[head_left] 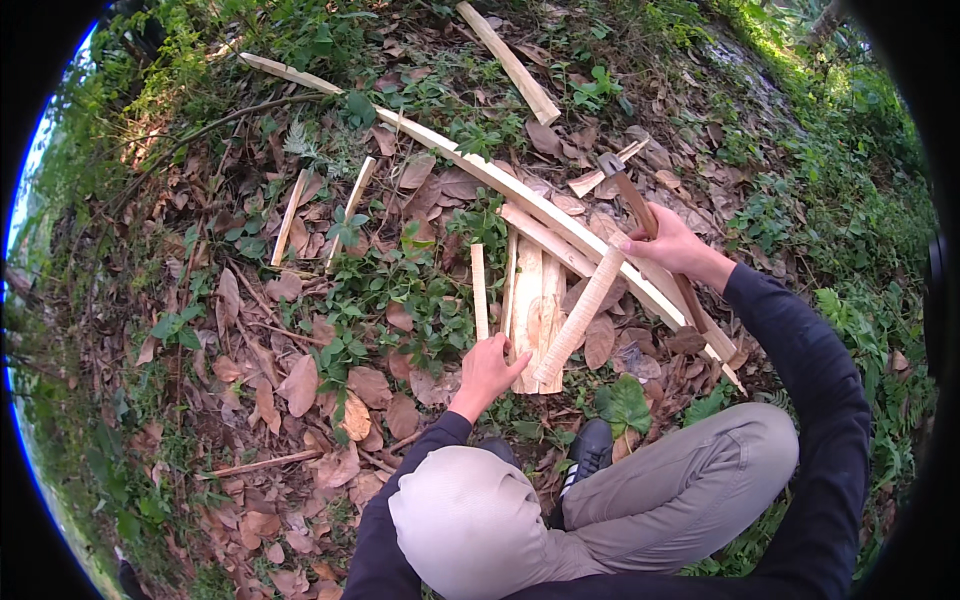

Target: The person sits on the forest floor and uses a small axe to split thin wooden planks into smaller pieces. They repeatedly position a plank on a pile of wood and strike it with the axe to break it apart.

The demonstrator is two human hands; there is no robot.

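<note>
**Gripping a brown-handled tool right, left hand low by the boards**

Room first. Left side is the loose side: leaf litter (275,395) and low plants, with two short sticks, one (290,218) and another (351,212), lying well apart from the left hand (490,368). Right side is tighter: bent knee (750,445) close below the work, dark shoe (590,450) just below the boards (530,300). Long pale pole (520,190) cuts diagonally from upper left to lower right, bounding the work area; its lower right end is near the knee. Thicker short piece (545,238) lies along its near side, over the tops of the boards. Top plank (508,62) is well off, beyond the pole.

Hands. Right hand (672,245): fingers closed round the handle of the dark-headed tool (632,200), head up and away from the body. Pale rod (580,315) slants across the boards, upper end at the right thumb; can't tell if it's pinched. Left hand: fingers partly curled, thumb apart, at the boards' left edge. Thin stick (479,290) runs down to those fingers; can't tell if gripped.
</note>
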